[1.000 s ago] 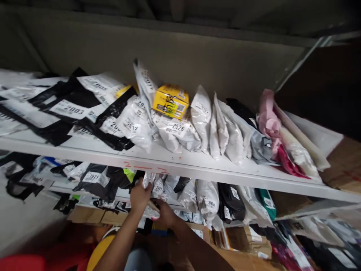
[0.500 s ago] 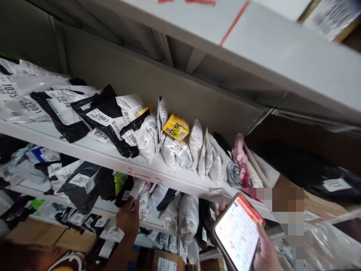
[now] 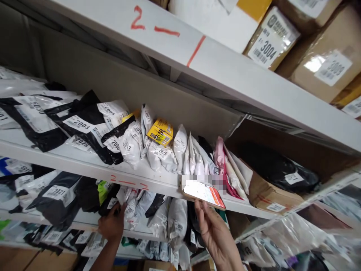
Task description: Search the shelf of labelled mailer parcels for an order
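On the edge of the top shelf (image 3: 225, 71) above you, "2 —" is hand-drawn in red, and the edge of the middle shelf (image 3: 84, 165) carries a red "2—2"; up top, a brown parcel (image 3: 270, 37) has a white label reading "3004" and the cardboard box (image 3: 327, 56) beside it reads what looks like "3009". On the middle shelf you can read "2003" on a black mailer bag (image 3: 76, 122), "2028" on the label just below it (image 3: 80, 142), and "2026" on a white mailer bag (image 3: 162, 154). Below, a dark bag (image 3: 56, 195) shows "2021" and a small white bag (image 3: 130, 210) by your left hand (image 3: 111, 226) shows "2001"; other labels are too blurred.
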`<state>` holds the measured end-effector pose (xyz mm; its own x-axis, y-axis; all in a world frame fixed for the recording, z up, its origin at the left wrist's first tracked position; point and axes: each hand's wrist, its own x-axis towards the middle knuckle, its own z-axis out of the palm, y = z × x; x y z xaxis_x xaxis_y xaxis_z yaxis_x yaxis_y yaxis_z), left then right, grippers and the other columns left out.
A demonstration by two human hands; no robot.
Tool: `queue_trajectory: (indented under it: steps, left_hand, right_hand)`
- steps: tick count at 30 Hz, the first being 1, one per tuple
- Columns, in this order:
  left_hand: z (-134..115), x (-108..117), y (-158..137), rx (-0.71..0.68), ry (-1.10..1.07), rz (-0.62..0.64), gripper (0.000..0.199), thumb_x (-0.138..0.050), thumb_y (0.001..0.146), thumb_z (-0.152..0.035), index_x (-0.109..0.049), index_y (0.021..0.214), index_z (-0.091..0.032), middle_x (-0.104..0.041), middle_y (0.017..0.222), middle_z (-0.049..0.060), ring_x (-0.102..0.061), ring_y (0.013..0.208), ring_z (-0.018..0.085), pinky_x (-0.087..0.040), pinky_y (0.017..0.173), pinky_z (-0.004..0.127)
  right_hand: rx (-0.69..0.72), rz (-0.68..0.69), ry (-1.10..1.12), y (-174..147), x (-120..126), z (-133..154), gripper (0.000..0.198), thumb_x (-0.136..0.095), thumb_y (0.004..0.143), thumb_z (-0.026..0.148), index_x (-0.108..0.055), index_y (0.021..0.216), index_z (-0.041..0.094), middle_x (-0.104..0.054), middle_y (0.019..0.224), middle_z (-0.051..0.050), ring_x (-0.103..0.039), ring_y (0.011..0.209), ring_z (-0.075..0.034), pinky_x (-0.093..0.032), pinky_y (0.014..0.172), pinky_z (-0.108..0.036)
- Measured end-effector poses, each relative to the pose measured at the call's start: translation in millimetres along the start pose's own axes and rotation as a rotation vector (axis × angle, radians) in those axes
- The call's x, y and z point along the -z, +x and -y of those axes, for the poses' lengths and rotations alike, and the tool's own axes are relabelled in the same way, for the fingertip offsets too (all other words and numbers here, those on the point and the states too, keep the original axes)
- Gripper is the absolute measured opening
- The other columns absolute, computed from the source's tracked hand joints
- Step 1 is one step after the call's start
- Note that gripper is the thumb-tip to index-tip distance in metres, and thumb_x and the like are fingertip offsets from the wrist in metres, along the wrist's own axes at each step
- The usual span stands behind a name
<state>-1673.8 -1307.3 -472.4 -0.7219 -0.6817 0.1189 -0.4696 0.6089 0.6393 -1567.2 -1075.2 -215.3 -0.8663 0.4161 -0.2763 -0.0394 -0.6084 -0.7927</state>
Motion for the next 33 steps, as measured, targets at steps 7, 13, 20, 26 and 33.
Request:
queue_trajectory:
  steps: [7,13,20,26,33]
  left_hand:
    - [-18.0,13.4,0.4,0.079,0.016,0.131,0.037,-0.051,0.084,-0.050,-0.071,0.097,-0.022,-0.066,0.080,0.013,-0.055,0.089,0.033,-0.041,0.067,0.036]
    - [-21.8,19.9,3.2,0.020,0.069,0.208,0.036,-0.044,0.088,-0.044,-0.070,0.095,-0.020,-0.066,0.085,0.014,-0.053,0.093,0.034,-0.041,0.073,0.038]
    - [-28.8,26.2,4.4,-0.008,0.060,0.307,0.041,-0.041,0.088,-0.048,-0.070,0.096,-0.020,-0.067,0.094,0.015,-0.053,0.103,0.037,-0.041,0.081,0.045]
    - [-18.8,31.3,24.0,-0.279,-0.022,0.497,0.035,-0.044,0.089,-0.030,-0.068,0.105,-0.012,-0.068,0.101,0.016,-0.059,0.103,0.031,-0.032,0.101,0.044]
    - [25.0,49.9,46.9,-0.478,-0.270,0.724,0.037,-0.059,0.074,-0.016,-0.066,0.110,-0.015,-0.061,0.122,0.008,-0.050,0.119,0.025,-0.034,0.105,0.033]
  right_hand:
    - [0.137,0.001,-0.019,20.0,1.7,-22.3,0.047,-0.092,0.036,0.030,-0.063,0.072,0.019,-0.070,0.065,0.004,-0.066,0.059,-0.009,-0.056,0.056,-0.013]
    - [0.272,0.120,-0.262,23.5,21.4,-48.1,0.049,-0.084,0.056,0.042,-0.059,0.093,0.021,-0.072,0.084,0.000,-0.066,0.065,-0.011,-0.055,0.056,-0.018]
    - [0.502,0.620,-1.102,38.0,16.0,-198.8,0.031,-0.060,0.069,0.017,-0.062,0.100,0.019,-0.068,0.105,-0.011,-0.064,0.100,-0.025,-0.057,0.080,-0.037]
    - [0.506,0.625,-1.598,76.0,-18.2,-267.5,0.072,-0.057,0.059,-0.001,-0.043,0.130,-0.004,-0.033,0.144,-0.030,-0.031,0.135,-0.038,-0.036,0.107,-0.048]
    - [0.579,0.545,-1.879,82.8,-17.1,-272.0,0.079,-0.053,0.072,0.005,-0.021,0.144,0.008,-0.033,0.146,-0.025,-0.042,0.129,-0.034,-0.046,0.097,-0.043]
